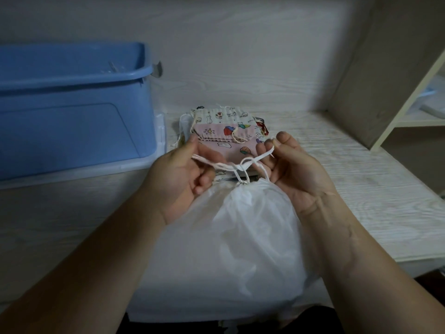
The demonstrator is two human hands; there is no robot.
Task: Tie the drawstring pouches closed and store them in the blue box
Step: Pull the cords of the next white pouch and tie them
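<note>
Both hands — left hand [185,169] and right hand [292,165] — pinch the white cotton drawstring [237,166] above the cinched translucent white pouch [240,237] | step: knotting, apparently mid-tie | next: pull snug, carry to blue plastic box [72,112] at left | patterned pouches [224,133] wait behind.

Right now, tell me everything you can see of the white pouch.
The white pouch is large, of thin, slightly glossy fabric, lying on the desk with its gathered mouth pointing away. Its white cord is crossed above the mouth; the left hand and right hand each pinch one side of it.
</note>
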